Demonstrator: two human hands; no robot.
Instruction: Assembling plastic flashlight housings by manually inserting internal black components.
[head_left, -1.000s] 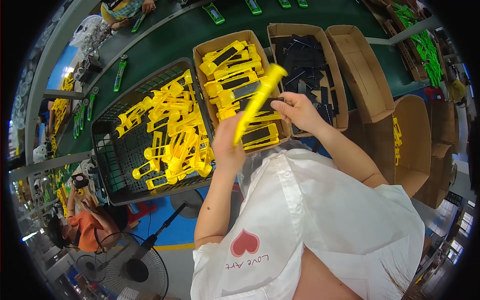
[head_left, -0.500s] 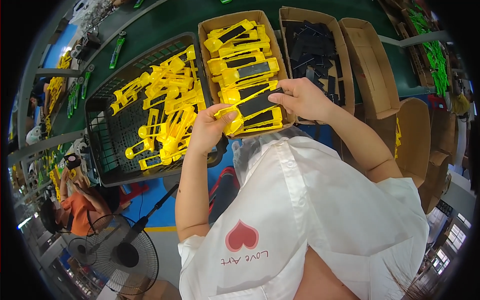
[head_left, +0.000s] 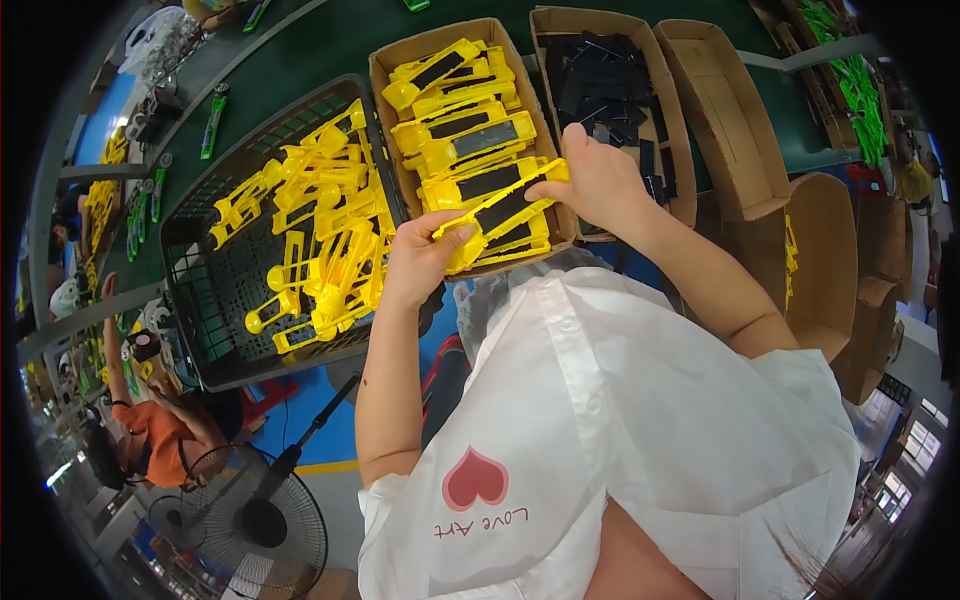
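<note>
My left hand (head_left: 422, 262) grips one end of a yellow plastic frame (head_left: 533, 192), its fingers and thumb closed round it. A flat black panel (head_left: 501, 212) lies along the inside of that frame. On the other end, my right hand (head_left: 606, 182) presses its thumb against the frame, with the fingers partly hidden behind. The frame is tilted above a cardboard box (head_left: 381, 83) packed with similar yellow frames, several with black panels in them. To the right of it, loose black panels (head_left: 590, 85) lie in a second box (head_left: 683, 150).
A black plastic crate (head_left: 190, 290) of yellow frames (head_left: 330, 190) stands at the left. A third cardboard box (head_left: 735, 130) is at the right, on the green table (head_left: 330, 45). A fan (head_left: 265, 522) and a person in orange (head_left: 170, 440) are at lower left.
My right hand has shifted from the black panel's end onto the yellow frame's end, its index finger raised. The panel now sits farther within the frame. The whole view has shifted slightly.
</note>
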